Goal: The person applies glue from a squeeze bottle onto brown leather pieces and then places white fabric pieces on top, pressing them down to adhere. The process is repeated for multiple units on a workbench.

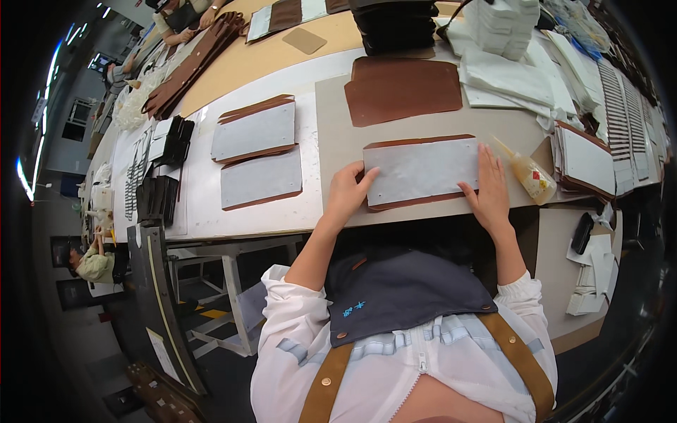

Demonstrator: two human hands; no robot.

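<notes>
A brown leather panel faced with a light grey sheet (423,168) lies in front of me near the table edge. Brown leather shows along its long edges, and small holes mark its corners. At its left end, my left hand (346,192) pinches the edge, thumb on top and fingers partly hidden at the side. My right hand (491,185) rests flat on the right end, fingers stretched out and thumb apart. Just right of that hand lies a squeeze bottle (532,180) of yellowish liquid with a pointed nozzle. Beyond the panel lies a bare brown leather piece (402,92).
To the left are two groups of grey-faced leather panels (261,180) and dark folded pieces (156,201). A black stack (393,28) and white padding (502,28) stand at the back. Stacked panels (582,161) sit on the right. Other people work beyond the table.
</notes>
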